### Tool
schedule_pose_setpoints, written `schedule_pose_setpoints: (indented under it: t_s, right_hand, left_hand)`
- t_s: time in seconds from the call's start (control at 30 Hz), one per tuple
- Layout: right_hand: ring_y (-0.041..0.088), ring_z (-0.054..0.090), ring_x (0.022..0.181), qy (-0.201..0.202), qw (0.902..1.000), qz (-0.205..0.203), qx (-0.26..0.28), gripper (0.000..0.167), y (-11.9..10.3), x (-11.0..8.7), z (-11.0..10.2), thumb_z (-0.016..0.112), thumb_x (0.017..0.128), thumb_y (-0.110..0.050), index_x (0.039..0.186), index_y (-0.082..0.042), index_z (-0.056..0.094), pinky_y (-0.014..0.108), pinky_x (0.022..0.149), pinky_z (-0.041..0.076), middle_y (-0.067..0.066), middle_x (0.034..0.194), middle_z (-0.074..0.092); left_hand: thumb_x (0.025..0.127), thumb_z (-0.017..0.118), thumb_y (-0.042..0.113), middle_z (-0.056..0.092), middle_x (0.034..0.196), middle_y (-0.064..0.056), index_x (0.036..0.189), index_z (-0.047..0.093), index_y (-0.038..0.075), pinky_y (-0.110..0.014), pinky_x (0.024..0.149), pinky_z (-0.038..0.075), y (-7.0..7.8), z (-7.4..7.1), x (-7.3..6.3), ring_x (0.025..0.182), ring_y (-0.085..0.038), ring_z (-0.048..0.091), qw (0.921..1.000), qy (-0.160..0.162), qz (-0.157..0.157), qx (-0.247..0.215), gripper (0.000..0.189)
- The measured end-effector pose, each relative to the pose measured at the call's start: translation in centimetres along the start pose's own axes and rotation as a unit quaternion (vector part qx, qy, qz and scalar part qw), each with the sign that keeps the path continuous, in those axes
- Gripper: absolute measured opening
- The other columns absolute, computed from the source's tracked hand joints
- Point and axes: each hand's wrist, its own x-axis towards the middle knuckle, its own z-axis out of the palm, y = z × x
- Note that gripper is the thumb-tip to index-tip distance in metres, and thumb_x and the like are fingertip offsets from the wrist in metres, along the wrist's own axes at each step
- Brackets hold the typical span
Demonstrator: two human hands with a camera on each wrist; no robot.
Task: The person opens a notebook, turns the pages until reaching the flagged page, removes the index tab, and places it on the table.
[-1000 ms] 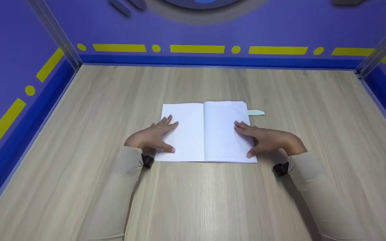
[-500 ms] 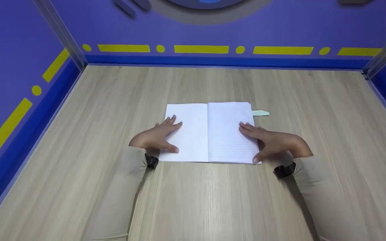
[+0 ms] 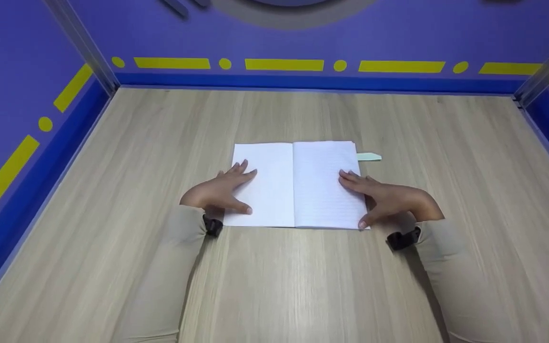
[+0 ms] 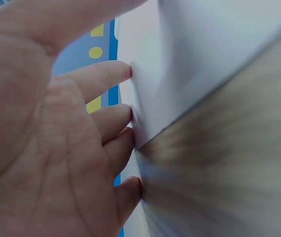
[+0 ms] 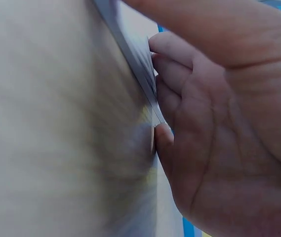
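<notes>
Two bare hands rest on a notebook [image 3: 295, 200] that lies open, flat on the wooden table [image 3: 279, 286], its fold running between them. The left hand [image 3: 218, 190] is at the outer side of the left page [image 3: 272, 186], thumb and index finger wide apart with their tips on the paper. In the left wrist view its fingers are spread, and the little finger touches the table just past the page's edge. The right hand [image 3: 386, 196] lies across the outer edge of the right page [image 3: 315, 195], which shows faint ruled lines. Its thumb is near the lower corner, well apart from the other fingers; three of these sit close together on the paper, while the little finger stands a little off, beside the edge. Neither hand pinches anything. A pale green tab [image 3: 369, 156] sticks out from the notebook's right side, above the right hand. Both arms wear beige sleeves [image 3: 160, 271], with a black device [image 3: 403, 239] at each wrist. Beyond the table stands a blue wall [image 3: 398, 38] with yellow bars and dots.
</notes>
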Motion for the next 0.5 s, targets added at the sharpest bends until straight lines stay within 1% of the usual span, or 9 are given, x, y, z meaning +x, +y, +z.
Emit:
schedule_pose_setpoints:
  t_s: [0.23, 0.37, 0.5]
  right_hand:
    - [0.037, -0.007, 0.148, 0.005, 1.0, 0.005, -0.002, 0.114, -0.25, -0.04, -0.01, 0.082, 0.072, -0.033, 0.154, -0.007, 0.008, 0.06, 0.116, -0.002, 0.014, 0.162, -0.004]
    - [0.037, -0.006, 0.148, 0.008, 1.0, -0.002, -0.003, 0.112, -0.29, 0.0, 0.05, 0.081, 0.073, -0.033, 0.154, -0.005, 0.009, 0.059, 0.116, -0.002, 0.015, 0.162, -0.002]
    - [0.039, -0.005, 0.148, 0.012, 0.9998, -0.014, -0.002, 0.108, -0.22, 0.01, 0.12, 0.079, 0.075, -0.032, 0.153, -0.003, 0.011, 0.06, 0.116, -0.003, 0.017, 0.161, 0.0]
  left_hand:
    - [0.079, 0.076, 0.041, -0.01, 0.161, -0.016, 0.154, 0.015, 0.009, -0.058, 0.117, -0.007, 0.0, -0.18, 0.05, 0.148, -0.033, -0.013, 0.9999, -0.004, 0.011, -0.001, 0.102]
    - [0.079, 0.076, 0.04, -0.01, 0.161, -0.017, 0.154, 0.015, 0.008, -0.058, 0.116, -0.007, -0.02, -0.14, 0.03, 0.148, -0.034, -0.013, 0.9999, -0.003, 0.013, 0.001, 0.102]
    - [0.079, 0.076, 0.04, -0.01, 0.161, -0.015, 0.154, 0.016, 0.01, -0.057, 0.117, -0.008, 0.12, -0.05, -0.04, 0.148, -0.033, -0.013, 1.0, -0.001, 0.006, 0.003, 0.101]
